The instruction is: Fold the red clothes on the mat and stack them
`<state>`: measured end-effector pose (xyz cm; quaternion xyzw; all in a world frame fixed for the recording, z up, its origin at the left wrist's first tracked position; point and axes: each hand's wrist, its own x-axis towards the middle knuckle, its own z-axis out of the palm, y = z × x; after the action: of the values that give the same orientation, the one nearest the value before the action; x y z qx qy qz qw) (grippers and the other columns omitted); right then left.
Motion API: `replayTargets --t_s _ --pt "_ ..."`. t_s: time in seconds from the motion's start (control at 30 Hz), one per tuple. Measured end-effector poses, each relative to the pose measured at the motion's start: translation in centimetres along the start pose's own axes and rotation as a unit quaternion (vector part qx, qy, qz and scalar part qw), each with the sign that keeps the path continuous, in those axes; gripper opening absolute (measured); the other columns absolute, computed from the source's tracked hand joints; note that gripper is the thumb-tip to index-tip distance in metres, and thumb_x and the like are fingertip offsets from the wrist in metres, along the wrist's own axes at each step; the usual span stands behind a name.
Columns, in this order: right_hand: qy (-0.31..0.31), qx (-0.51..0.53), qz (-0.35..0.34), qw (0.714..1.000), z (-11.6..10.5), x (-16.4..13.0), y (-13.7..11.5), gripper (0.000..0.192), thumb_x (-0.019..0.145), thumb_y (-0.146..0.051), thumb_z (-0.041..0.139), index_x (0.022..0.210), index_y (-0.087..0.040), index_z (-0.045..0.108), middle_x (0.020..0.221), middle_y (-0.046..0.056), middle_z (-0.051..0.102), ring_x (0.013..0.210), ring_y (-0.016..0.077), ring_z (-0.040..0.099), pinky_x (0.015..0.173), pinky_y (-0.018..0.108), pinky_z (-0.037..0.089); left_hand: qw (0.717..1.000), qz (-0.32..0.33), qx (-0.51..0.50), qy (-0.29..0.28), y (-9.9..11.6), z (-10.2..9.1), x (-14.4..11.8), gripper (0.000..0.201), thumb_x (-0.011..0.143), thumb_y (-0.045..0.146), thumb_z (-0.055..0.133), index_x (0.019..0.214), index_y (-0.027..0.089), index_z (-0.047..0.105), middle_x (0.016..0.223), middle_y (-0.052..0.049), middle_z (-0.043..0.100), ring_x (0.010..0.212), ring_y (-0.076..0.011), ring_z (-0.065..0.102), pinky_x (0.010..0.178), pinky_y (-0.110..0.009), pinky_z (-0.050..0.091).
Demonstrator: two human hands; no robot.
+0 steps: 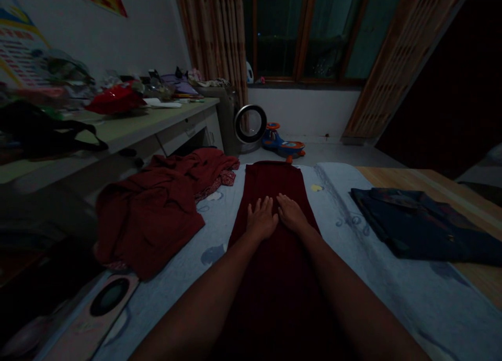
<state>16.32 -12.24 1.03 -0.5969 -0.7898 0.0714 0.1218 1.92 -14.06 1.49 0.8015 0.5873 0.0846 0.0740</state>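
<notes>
On the pale blue blanket [353, 267], your dark red garment [282, 267] lies stretched lengthwise, and there's your left hand [262, 219] flat on it, fingers slightly spread, right hand [291, 212] flat just beside, neither gripping; crumpled rust-red clothing [157, 209] left, folded navy garment [427, 225] right.

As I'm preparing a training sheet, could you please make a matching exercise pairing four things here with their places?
1. rumpled rust-red cloth
2. maroon cloth
3. blue-and-orange ride-on toy
4. folded dark-blue cloth

A. under left hand and right hand
B. right of both hands
C. left of both hands
D. floor below the window

Pairs: 1-C; 2-A; 3-D; 4-B
</notes>
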Motion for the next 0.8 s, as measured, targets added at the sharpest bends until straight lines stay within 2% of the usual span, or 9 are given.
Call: replayTargets --t_s 0.17,0.33,0.47,0.53,0.63,0.7,0.8 --pt "-0.010 -0.014 0.010 1.000 0.2 -0.1 0.1 0.055 0.097 -0.029 0.030 0.149 -0.010 0.031 0.157 0.013 0.025 0.144 0.0231 0.022 0.115 0.042 0.022 0.998 -0.056 0.009 -0.001 -0.6 -0.2 0.2 0.067 0.094 0.059 0.017 0.151 0.025 0.025 0.158 -0.007 0.024 0.146 -0.0253 0.018 0.117 -0.051 0.016" --pt "-0.005 -0.018 0.015 1.000 0.3 0.1 0.0 0.057 0.097 -0.033 0.032 0.149 -0.009 0.030 0.157 0.012 0.025 0.144 0.0228 0.022 0.115 0.040 0.021 0.995 -0.093 0.021 -0.028 -3.6 -0.9 0.8 0.071 0.091 0.065 0.014 0.151 0.028 0.027 0.160 -0.003 0.019 0.147 -0.0278 0.014 0.115 -0.060 0.011" --pt "0.001 -0.022 0.013 1.000 0.5 0.1 -0.1 0.057 0.097 -0.032 0.032 0.149 -0.008 0.029 0.156 0.012 0.026 0.144 0.0230 0.023 0.115 0.040 0.021 0.989 -0.141 0.048 -0.023 -4.9 -2.5 2.4 0.066 0.092 0.060 0.024 0.147 0.027 0.036 0.158 -0.004 0.025 0.146 -0.0335 0.014 0.113 -0.066 0.004" --pt "0.000 -0.023 0.015 1.000 0.4 0.1 -0.1 0.057 0.096 -0.031 0.032 0.149 -0.009 0.030 0.157 0.011 0.026 0.144 0.0230 0.023 0.115 0.040 0.022 0.987 -0.149 0.063 0.010 -4.1 -3.5 3.9 0.059 0.092 0.050 0.032 0.143 0.024 0.042 0.158 -0.006 0.026 0.146 -0.0334 0.012 0.113 -0.065 0.003" --pt "-0.005 -0.021 0.017 1.000 0.4 0.1 -0.1 0.057 0.096 -0.030 0.032 0.149 -0.009 0.029 0.157 0.011 0.025 0.144 0.0228 0.022 0.115 0.041 0.021 0.991 -0.106 0.039 0.066 -1.7 -4.1 6.6 0.054 0.093 0.036 0.032 0.144 0.021 0.039 0.159 -0.005 0.022 0.147 -0.0256 0.014 0.117 -0.054 0.012" --pt "-0.006 -0.019 0.016 1.000 0.3 0.1 -0.2 0.058 0.095 -0.030 0.032 0.149 -0.009 0.029 0.157 0.012 0.025 0.144 0.0230 0.022 0.115 0.041 0.021 0.995 -0.092 -0.004 0.044 -0.3 -3.5 8.0 0.055 0.094 0.034 0.028 0.146 0.020 0.035 0.159 -0.004 0.023 0.146 -0.0220 0.016 0.116 -0.048 0.020" --pt "-0.009 -0.018 0.018 1.000 0.3 0.0 -0.2 0.058 0.095 -0.029 0.033 0.150 -0.010 0.028 0.157 0.011 0.025 0.145 0.0231 0.021 0.115 0.041 0.020 0.994 -0.102 -0.029 0.024 0.3 -1.4 8.8 0.054 0.097 0.034 0.020 0.146 0.021 0.036 0.157 -0.003 0.028 0.146 -0.0201 0.019 0.116 -0.044 0.022"
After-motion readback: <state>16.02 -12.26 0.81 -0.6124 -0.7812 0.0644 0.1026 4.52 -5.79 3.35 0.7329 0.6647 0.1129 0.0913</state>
